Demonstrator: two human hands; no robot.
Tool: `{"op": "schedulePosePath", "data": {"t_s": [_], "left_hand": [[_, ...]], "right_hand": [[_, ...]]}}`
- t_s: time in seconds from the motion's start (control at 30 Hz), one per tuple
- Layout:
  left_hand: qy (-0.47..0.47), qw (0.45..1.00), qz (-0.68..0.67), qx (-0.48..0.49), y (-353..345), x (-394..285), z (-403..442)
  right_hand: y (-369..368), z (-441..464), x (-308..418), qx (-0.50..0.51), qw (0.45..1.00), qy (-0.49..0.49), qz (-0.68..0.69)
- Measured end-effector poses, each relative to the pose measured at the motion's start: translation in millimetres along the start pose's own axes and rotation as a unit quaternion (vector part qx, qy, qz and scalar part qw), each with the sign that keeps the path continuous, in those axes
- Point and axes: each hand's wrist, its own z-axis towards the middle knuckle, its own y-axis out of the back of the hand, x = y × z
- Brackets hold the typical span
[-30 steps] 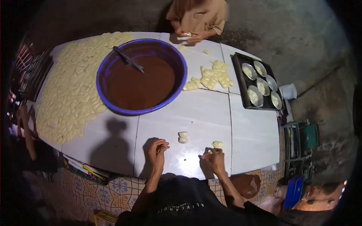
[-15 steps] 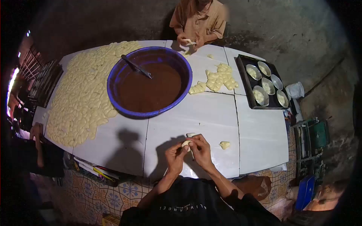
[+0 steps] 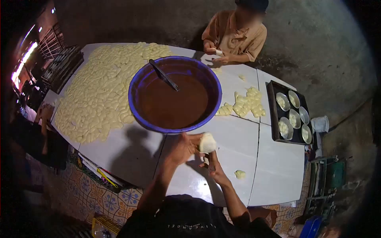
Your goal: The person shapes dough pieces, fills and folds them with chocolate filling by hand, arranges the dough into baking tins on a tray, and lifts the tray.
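My left hand (image 3: pixel 183 149) is closed on a flattened, pale dough piece (image 3: pixel 207 143), raised above the white table in front of the basin. Just below the dough is my right hand (image 3: pixel 216 170), its fingers bent and apart; whether a fingertip touches the dough's lower edge I cannot tell. To the right, a small dough lump (image 3: pixel 240 174) lies on the table. Beyond my hands stands a large blue basin (image 3: pixel 135 115) with a smooth brown filling (image 3: pixel 170 105) inside. A dark-handled utensil (image 3: pixel 163 75) leans in it.
Many dough pieces (image 3: pixel 95 95) cover the table's left side; a smaller dough cluster (image 3: pixel 248 103) lies right of the basin. A black tray (image 3: pixel 276 115) carries several metal tins. Across the table, a co-worker (image 3: pixel 236 37) handles dough. Another person's arm (image 3: pixel 44 123) shows at the left edge.
My hands have moved from close together low over the table up toward the basin. The dough is now spread flat in my left hand, and my right hand has drawn lower. The view has shifted.
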Motion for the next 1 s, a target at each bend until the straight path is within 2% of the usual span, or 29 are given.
{"op": "schedulePosePath", "data": {"t_s": [0.03,0.07,0.1,0.13,0.2,0.3,0.4,0.47,0.5,0.53,0.6,0.67,0.7,0.73,0.77,0.87,0.9,0.93,1.0], "left_hand": [[-0.041,0.955,0.185,-0.228,28,-5,25],[-0.04,0.887,0.411,-0.206,22,-46,44],[0.001,0.76,0.573,-0.305,24,-58,64],[-0.036,0.671,0.669,-0.318,28,-58,76],[0.262,0.64,0.707,-0.147,36,-80,82],[0.262,0.613,0.72,-0.196,14,-82,73],[0.063,0.569,0.795,-0.198,-12,-58,42],[0.025,0.792,0.556,-0.252,-24,-28,17],[0.078,0.942,0.271,-0.184,-39,-24,4],[0.136,0.965,0.104,-0.201,-35,-7,-3],[0.086,0.949,0.103,-0.284,-37,15,-15],[0.061,0.922,0.183,-0.336,-36,35,-27],[0.078,0.921,0.199,-0.327,-42,39,-30],[0.095,0.918,0.215,-0.319,-50,41,-35],[0.05,0.905,0.32,-0.276,-54,42,-41],[-0.039,0.834,0.484,-0.263,-49,60,-54],[-0.048,0.843,0.477,-0.246,-44,67,-57],[-0.034,0.876,0.417,-0.239,-49,66,-59],[-0.006,0.93,0.293,-0.223,-60,58,-60]], "right_hand": [[0,3,-3,-0.025,1.0,0.013,0.006],[1,4,-7,-0.05,0.998,0.027,0.011],[0,4,-6,-0.06,0.998,0.017,0.027],[3,5,-13,-0.066,0.997,0.012,0.043],[5,5,-18,-0.072,0.996,-0.004,0.052],[14,2,-44,-0.088,0.993,0.009,0.076],[4,5,-35,-0.155,0.976,-0.022,0.15],[2,12,-33,-0.154,0.933,-0.046,0.322],[3,11,-37,-0.155,0.914,-0.083,0.366],[5,9,-43,-0.154,0.892,-0.12,0.407],[6,2,-46,-0.194,0.921,-0.147,0.305],[-6,-2,-29,-0.286,0.936,-0.12,0.164],[-14,-3,-21,-0.284,0.958,-0.043,0.026],[-19,-5,-18,-0.273,0.955,0.035,-0.11],[-19,-11,-20,-0.252,0.94,0.054,-0.221],[-16,-21,-9,-0.194,0.911,0.14,-0.336],[-15,-22,-2,-0.211,0.92,0.148,-0.297],[-13,-24,1,-0.226,0.932,0.134,-0.251],[-12,-28,-1,-0.302,0.945,0.098,-0.08]]}}
